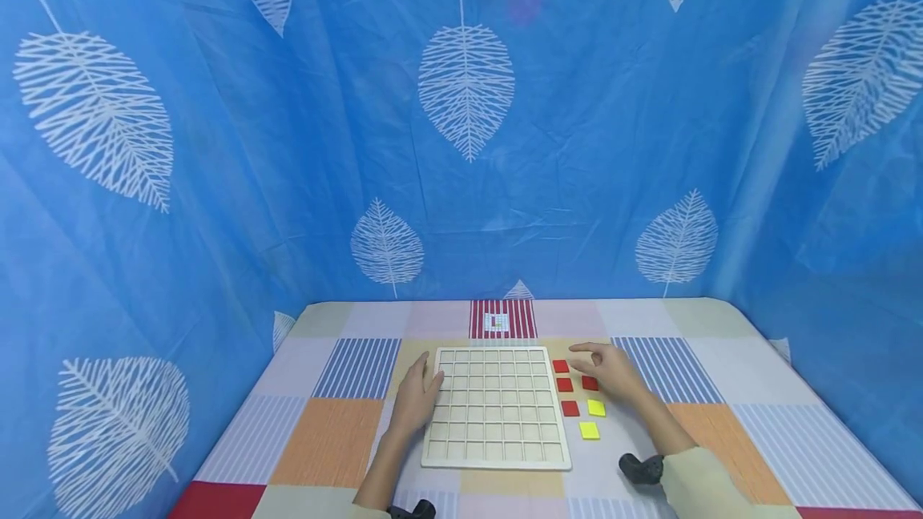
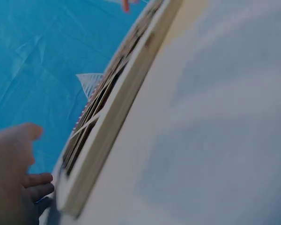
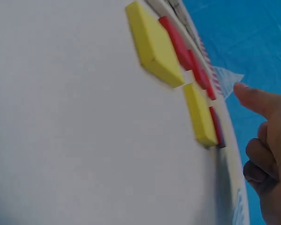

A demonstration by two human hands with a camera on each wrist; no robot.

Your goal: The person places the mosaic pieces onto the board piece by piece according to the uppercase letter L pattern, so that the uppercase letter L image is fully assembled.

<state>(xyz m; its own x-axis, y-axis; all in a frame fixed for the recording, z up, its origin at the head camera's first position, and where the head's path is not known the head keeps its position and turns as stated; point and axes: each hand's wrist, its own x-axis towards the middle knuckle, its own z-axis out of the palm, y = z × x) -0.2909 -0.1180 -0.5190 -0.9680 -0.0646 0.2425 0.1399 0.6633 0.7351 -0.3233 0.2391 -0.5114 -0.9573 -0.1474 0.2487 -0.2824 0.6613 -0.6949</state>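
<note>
A cream board (image 1: 497, 468) with a grid of square recesses lies flat on the table. Along its left edge rests my left hand (image 1: 416, 397), thumb toward the board and fingers relaxed; the left wrist view shows that hand (image 2: 14, 173) beside the board's side wall (image 2: 114, 136). My right hand (image 1: 613, 372) hovers by the tiles right of the board, fingers loosely bent, with no piece visible in it. Nearest to it is a red square tile (image 1: 590, 383). More red tiles (image 1: 565, 384) line the board's right edge. Two yellow tiles, one nearer (image 1: 589, 430) and one farther (image 1: 596, 408), lie below.
A small white card (image 1: 496, 323) with a grid and coloured marks lies beyond the board, on a red-striped patch. The patchwork tablecloth (image 1: 339, 443) covers the table. Blue curtains (image 1: 562, 142) with white leaves enclose the back and sides. Dark wrist devices (image 1: 640, 468) sit on both wrists.
</note>
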